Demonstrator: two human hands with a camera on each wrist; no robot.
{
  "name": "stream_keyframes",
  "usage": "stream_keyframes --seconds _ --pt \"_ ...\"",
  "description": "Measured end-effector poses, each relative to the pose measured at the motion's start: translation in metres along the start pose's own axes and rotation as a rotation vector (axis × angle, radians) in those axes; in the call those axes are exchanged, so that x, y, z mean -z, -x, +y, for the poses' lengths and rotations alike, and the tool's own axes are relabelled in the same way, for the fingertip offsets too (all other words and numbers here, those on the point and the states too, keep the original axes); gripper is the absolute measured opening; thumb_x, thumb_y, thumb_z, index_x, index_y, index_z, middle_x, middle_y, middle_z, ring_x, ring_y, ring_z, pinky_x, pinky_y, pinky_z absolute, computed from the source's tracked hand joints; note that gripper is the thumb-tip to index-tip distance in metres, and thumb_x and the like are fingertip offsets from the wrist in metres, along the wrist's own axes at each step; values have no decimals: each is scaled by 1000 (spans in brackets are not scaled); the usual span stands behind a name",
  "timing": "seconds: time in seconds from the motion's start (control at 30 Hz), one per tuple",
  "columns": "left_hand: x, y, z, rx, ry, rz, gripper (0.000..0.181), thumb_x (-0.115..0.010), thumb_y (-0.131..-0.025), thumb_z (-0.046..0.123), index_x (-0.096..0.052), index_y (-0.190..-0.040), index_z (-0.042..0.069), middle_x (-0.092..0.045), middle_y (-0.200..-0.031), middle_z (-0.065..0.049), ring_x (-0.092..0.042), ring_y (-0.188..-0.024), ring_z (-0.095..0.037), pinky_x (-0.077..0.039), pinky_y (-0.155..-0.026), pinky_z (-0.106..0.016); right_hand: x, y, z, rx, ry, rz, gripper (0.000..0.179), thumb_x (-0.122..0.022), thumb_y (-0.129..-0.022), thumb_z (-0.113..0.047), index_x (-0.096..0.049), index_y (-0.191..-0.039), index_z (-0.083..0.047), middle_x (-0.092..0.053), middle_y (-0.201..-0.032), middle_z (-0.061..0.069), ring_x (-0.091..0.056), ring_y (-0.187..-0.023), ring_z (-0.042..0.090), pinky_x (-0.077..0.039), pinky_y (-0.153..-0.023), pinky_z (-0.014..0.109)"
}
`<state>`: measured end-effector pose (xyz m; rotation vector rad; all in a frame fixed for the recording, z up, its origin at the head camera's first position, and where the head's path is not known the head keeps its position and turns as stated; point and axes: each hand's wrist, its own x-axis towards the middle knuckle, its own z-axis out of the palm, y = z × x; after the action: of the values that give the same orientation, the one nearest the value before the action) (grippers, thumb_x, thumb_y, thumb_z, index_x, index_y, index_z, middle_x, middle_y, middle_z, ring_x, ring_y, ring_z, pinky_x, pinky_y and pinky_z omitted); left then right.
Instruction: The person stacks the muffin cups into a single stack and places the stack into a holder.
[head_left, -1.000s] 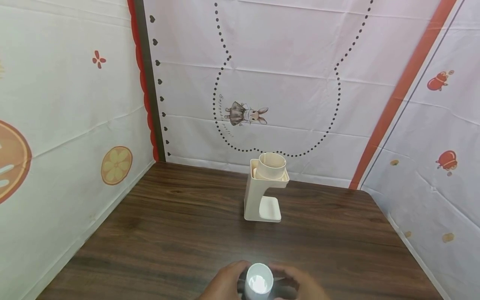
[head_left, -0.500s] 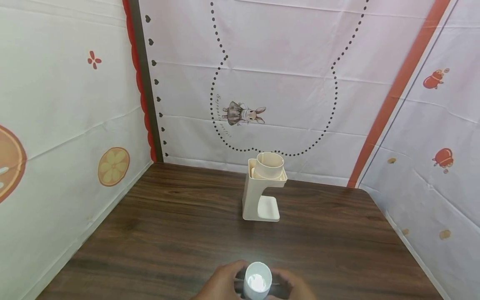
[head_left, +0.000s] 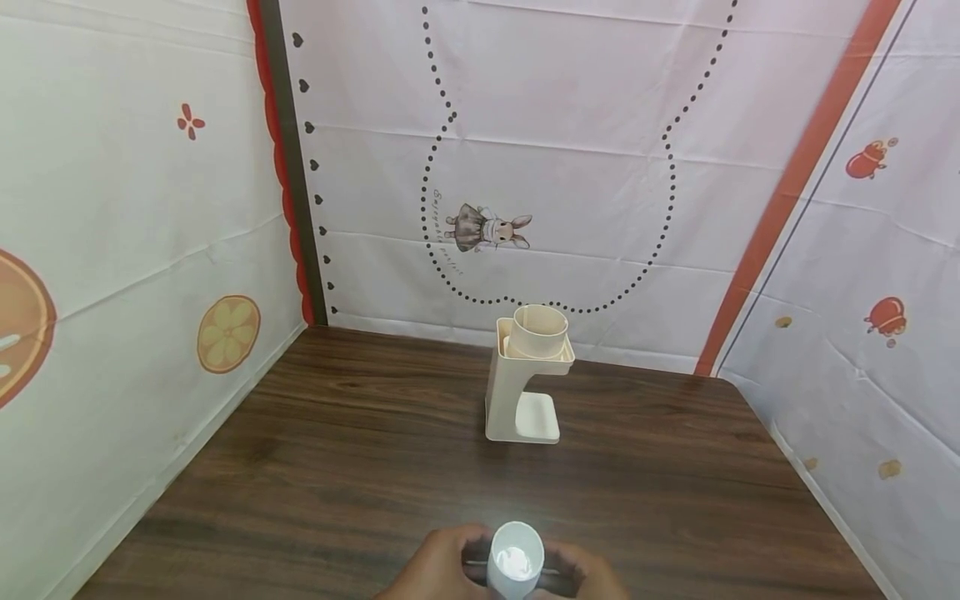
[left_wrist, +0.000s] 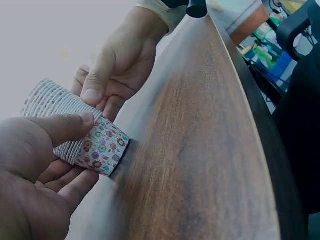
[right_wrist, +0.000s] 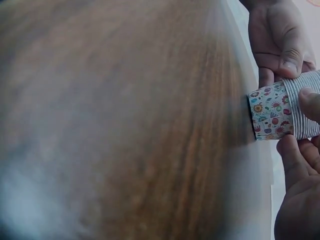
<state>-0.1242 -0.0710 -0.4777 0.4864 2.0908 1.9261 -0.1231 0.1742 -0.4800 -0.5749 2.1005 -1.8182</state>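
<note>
A stack of nested paper cups, white inside with a floral print on the outside, stands mouth up at the near edge of the head view. My left hand grips one side, thumb lying across the rolled rims and fingers beneath. From the opposite side my right hand holds the same stack between thumb and fingers. Only the lowest cup shows its full printed wall; its base is right at the tabletop. Farther back stands a cream-coloured dispenser-like stand with a round tube on top and a flat foot.
The dark wood-grain table is walled by white printed cloth at the back and on both sides. The left wrist view shows the table's edge and a cluttered area with a dark chair-like shape beyond.
The head view has shifted slightly, moving the stand a little left in the picture. Both hands stay on the cup stack, and the right hand has drawn in closer to it.
</note>
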Motion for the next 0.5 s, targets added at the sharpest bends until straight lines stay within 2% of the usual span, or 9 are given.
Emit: stream_keyframes --seconds 0.17,0.23,0.4,0.5 --pt "-1 -2 0 10 56 8 46 -87 -69 -6 -73 -112 4 -75 -99 -3 -74 -88 -17 -59 -76 -27 -2 -1 -5 -124 -39 43 58 -87 -81 -14 -62 -128 10 -67 -122 27 -70 -105 38 -59 -83 39" --pt "-1 -5 2 17 63 10 47 -87 -69 -7 -74 -113 4 -76 -101 -4 -74 -89 -19 -59 -77 -29 -1 -4 -6 -99 -11 55 59 -88 -81 -13 -62 -129 9 -67 -121 27 -70 -104 38 -59 -82 37" --pt "5 -16 12 -16 16 26 50 -90 -71 -2 -73 -118 4 -76 -109 -7 -73 -98 -20 -58 -84 -29 5 -14 -10 63 128 98 59 -86 -83 -18 -61 -129 10 -67 -122 28 -72 -103 22 -58 -84 31" --pt "8 -23 20 -79 -10 48 52 -90 -73 1 -71 -122 0 -74 -114 -9 -71 -102 -19 -57 -85 -28 8 -21 -21 60 161 145 59 -86 -83 -20 -62 -129 8 -67 -124 26 -71 -105 23 -57 -85 31"
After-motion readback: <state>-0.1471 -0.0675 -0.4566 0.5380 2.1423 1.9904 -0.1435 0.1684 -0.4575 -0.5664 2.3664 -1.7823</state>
